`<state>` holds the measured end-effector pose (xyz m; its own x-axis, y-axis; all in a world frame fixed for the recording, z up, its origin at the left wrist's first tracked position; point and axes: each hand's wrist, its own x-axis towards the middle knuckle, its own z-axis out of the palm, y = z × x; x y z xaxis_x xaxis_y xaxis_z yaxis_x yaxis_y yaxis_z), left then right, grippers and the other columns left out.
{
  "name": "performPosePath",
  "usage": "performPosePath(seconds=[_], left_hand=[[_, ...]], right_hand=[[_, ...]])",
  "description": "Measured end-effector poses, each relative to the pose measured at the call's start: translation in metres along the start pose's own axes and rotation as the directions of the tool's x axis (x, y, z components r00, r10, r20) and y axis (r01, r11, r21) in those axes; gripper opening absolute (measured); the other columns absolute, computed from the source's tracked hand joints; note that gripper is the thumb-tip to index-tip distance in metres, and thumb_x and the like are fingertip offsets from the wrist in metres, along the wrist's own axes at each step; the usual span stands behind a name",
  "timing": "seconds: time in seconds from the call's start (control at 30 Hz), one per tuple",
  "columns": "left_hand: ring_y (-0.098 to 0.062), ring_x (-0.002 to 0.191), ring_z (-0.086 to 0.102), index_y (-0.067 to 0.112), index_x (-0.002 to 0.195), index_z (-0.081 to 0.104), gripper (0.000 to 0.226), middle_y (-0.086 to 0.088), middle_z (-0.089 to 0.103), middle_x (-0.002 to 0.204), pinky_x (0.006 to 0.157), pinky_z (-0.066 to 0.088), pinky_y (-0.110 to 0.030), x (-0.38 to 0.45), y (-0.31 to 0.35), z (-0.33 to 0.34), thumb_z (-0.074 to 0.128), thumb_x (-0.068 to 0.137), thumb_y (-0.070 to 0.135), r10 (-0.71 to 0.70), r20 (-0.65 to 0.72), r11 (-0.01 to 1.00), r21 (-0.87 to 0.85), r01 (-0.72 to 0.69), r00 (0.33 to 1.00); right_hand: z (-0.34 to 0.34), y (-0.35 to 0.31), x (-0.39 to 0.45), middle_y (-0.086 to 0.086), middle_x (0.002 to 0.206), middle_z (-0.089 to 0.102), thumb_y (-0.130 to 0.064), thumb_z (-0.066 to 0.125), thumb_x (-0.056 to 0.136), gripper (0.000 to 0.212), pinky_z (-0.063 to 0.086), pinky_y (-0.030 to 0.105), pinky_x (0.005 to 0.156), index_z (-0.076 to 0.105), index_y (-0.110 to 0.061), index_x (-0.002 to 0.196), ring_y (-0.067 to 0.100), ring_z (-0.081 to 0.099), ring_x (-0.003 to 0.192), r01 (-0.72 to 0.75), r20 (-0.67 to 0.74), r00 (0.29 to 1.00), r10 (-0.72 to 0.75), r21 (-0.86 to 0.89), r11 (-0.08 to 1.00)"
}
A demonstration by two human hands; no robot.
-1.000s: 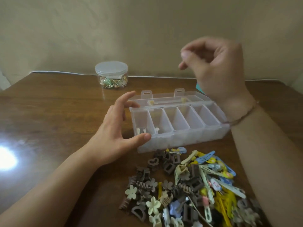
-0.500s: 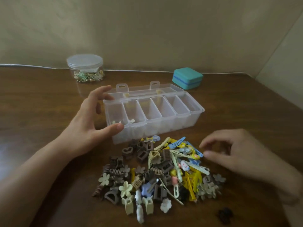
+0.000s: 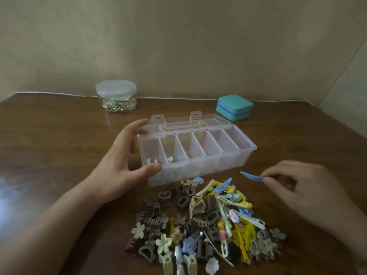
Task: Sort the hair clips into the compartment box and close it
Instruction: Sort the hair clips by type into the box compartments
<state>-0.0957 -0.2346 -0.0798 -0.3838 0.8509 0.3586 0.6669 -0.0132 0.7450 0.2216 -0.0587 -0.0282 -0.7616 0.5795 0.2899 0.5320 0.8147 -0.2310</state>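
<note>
My left hand (image 3: 121, 165) grips the near-left end of the open compartment box (image 3: 196, 151), thumb on its front wall, fingers at the back corner. My right hand (image 3: 294, 187) pinches a blue clip (image 3: 251, 176), held off the table. Clip pile (image 3: 206, 225) sits between my wrists, touching the box front.

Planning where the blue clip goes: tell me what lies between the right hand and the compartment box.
Head view: bare wooden table, plus the blue clip pinched by the right hand, pointing toward the compartment box.
</note>
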Motion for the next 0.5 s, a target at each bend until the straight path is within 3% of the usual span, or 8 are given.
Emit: performPosePath(seconds=[0.07,0.13,0.23,0.33,0.4,0.5], left_hand=[[-0.013,0.109,0.051,0.048,0.145,0.027,0.091,0.019,0.044,0.135,0.088,0.040,-0.013,0.000,0.001,0.000,0.066,0.065,0.069,-0.002,0.008,1.000,-0.013,0.002,1.000],[-0.014,0.109,0.052,0.048,0.145,0.026,0.092,0.019,0.044,0.135,0.090,0.042,-0.019,0.000,0.000,0.001,0.067,0.065,0.069,-0.006,0.012,1.000,-0.021,0.006,1.000],[-0.010,0.111,0.051,0.047,0.146,0.025,0.093,0.020,0.044,0.135,0.093,0.040,-0.020,0.000,0.000,0.000,0.067,0.066,0.071,-0.002,0.015,1.000,-0.011,0.003,1.000],[-0.005,0.113,0.045,0.047,0.145,0.025,0.091,0.023,0.043,0.132,0.099,0.040,-0.024,-0.001,0.004,0.000,0.064,0.067,0.072,0.012,0.013,1.000,0.016,-0.013,1.000],[-0.003,0.115,0.041,0.048,0.145,0.025,0.089,0.025,0.044,0.131,0.103,0.039,-0.034,-0.002,0.006,-0.001,0.063,0.067,0.072,0.012,0.001,0.998,0.060,-0.012,1.000],[-0.006,0.127,0.033,0.048,0.145,0.029,0.087,0.026,0.045,0.132,0.111,0.033,-0.045,-0.001,0.009,-0.001,0.061,0.068,0.073,0.006,-0.018,0.994,0.111,-0.004,1.000]], right_hand=[[-0.015,-0.018,0.018,-0.033,0.084,0.066,-0.026,0.069,0.080,0.019,0.042,0.003,0.058,0.066,-0.044,0.081,-0.009,0.061,0.077,0.041,-0.088,0.996,-0.021,0.233,0.972],[-0.018,-0.043,0.045,-0.034,0.079,0.067,-0.021,0.073,0.080,0.016,0.040,0.003,0.057,0.072,-0.036,0.079,-0.008,0.063,0.071,0.124,-0.163,0.984,-0.069,0.358,0.926],[0.004,-0.080,0.082,-0.026,0.062,0.064,-0.023,0.073,0.081,0.006,0.037,0.006,0.054,0.076,-0.028,0.080,-0.009,0.059,0.062,0.172,-0.158,0.980,-0.121,0.361,0.917],[0.028,-0.095,0.094,-0.016,0.063,0.064,-0.037,0.067,0.084,0.010,0.034,0.010,0.051,0.075,-0.032,0.082,-0.005,0.056,0.063,0.200,-0.059,0.980,-0.191,0.265,0.943],[0.026,-0.091,0.091,-0.014,0.066,0.065,-0.042,0.066,0.084,0.012,0.036,0.013,0.050,0.074,-0.034,0.085,0.003,0.057,0.060,0.265,-0.035,0.963,-0.266,0.290,0.920],[-0.002,-0.069,0.082,-0.020,0.070,0.068,-0.033,0.075,0.081,0.002,0.042,0.017,0.048,0.074,-0.035,0.080,0.012,0.056,0.054,0.275,0.037,0.949,-0.313,0.387,0.880]])
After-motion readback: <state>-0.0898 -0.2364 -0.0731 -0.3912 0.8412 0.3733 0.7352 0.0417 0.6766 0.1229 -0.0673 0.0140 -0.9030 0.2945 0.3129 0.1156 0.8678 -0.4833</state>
